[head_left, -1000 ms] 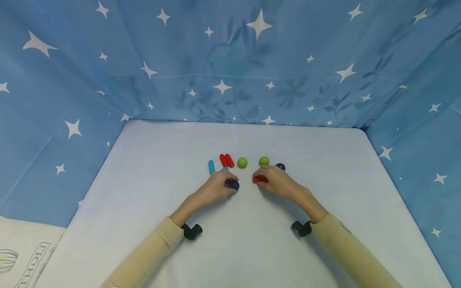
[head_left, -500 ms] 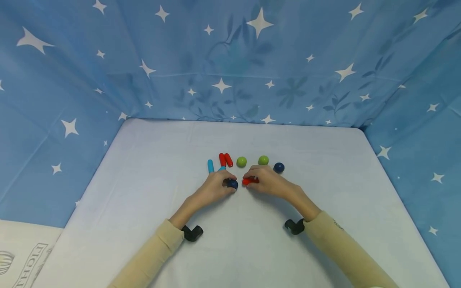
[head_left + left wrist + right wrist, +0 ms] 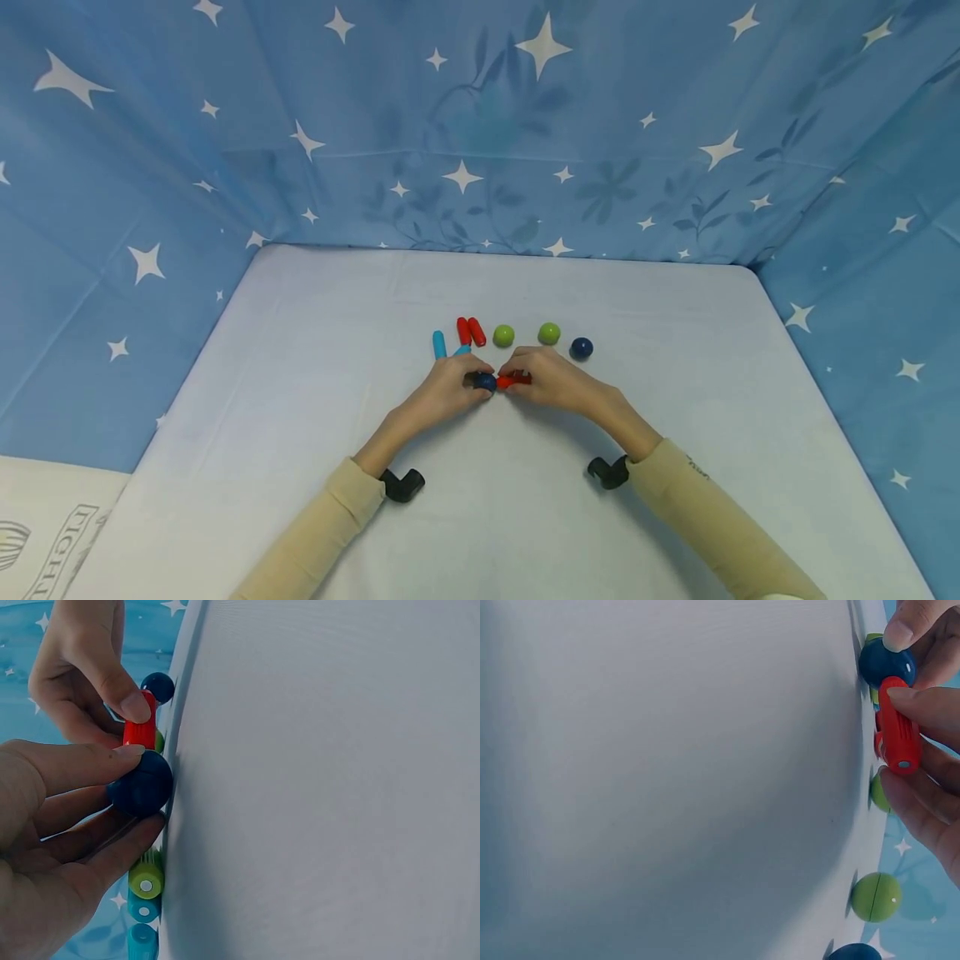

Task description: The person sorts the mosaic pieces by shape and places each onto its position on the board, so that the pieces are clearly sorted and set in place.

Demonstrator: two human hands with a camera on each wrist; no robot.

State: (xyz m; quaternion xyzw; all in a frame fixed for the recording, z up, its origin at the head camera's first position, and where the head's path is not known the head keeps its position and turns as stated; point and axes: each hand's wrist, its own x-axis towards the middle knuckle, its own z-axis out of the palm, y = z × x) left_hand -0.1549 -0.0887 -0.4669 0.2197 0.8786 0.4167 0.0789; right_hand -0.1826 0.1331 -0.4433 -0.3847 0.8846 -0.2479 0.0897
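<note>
My left hand [image 3: 448,387] pinches a dark blue ball [image 3: 141,784] between thumb and fingers near the middle of the white table. Facing it, my right hand [image 3: 557,378] grips a red ribbed rod [image 3: 900,735] by its sides. One end of the rod meets the ball in both wrist views; whether it sits inside the ball cannot be told. Just beyond the left hand lie light blue rods [image 3: 439,344], one partly covered by the fingers. In the left wrist view, a green rod [image 3: 146,881] shows below that hand.
Two red rods [image 3: 471,332] lie side by side behind the hands. To their right are a green ball [image 3: 504,336], another green ball [image 3: 549,333] and a second dark blue ball [image 3: 581,348]. A blue star-patterned curtain [image 3: 480,125] borders the white table [image 3: 480,517].
My right hand has moved left with the red rod until its end meets the dark blue ball. The left hand has stayed almost still. The other dark blue ball has come into full view.
</note>
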